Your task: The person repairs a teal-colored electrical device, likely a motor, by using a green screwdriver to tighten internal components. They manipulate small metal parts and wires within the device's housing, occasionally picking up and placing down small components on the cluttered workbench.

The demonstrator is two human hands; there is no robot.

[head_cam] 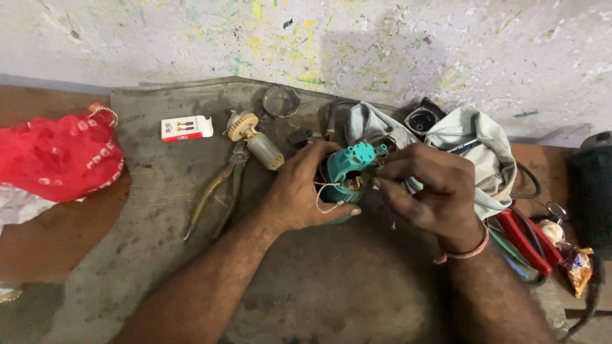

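My left hand (pixel 305 188) grips a teal plastic motor housing (pixel 349 167) from the left, its open end facing me with thin wires showing inside. My right hand (pixel 428 188) is at the housing's right side, fingertips pinched on a small part or wire at its rim; what exactly they pinch is too small to tell. Both hands hover just above a grey mat (pixel 159 255).
On the mat lie a motor armature (pixel 257 141), pliers (pixel 215 191), a small white box (pixel 186 128) and a clear round cap (pixel 281 102). A grey cloth bag (pixel 484 153) and red-handled tool (pixel 526 239) sit right. A red cloth (pixel 57 156) lies left.
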